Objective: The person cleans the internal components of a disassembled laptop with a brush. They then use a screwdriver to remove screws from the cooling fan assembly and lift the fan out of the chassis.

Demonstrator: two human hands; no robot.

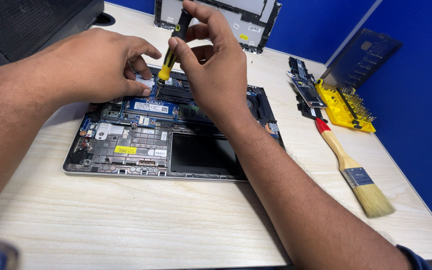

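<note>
- The right hand (211, 70) pinches a slim screwdriver with a black and yellow handle (173, 47) between thumb and fingers, holding it nearly upright, tilted a little to the right at the top.
- The screwdriver's tip comes down on the upper middle of an opened grey laptop base with its circuit boards bare (141, 142), which lies flat on the pale wood-grain table (126, 220).
- The left hand (96, 67) rests on the laptop's upper left, fingers curled, its fingertips pressing on a small board just beside the screwdriver tip; it grasps nothing that can be made out.
- To the right lie a wooden-handled paintbrush with a red end and pale bristles (353, 172), a yellow tray of screwdriver bits with a dark clear lid raised (346, 107), and a dark removed circuit part (305, 90).
- At the table's far edge lies a grey detached laptop cover (246, 22).
</note>
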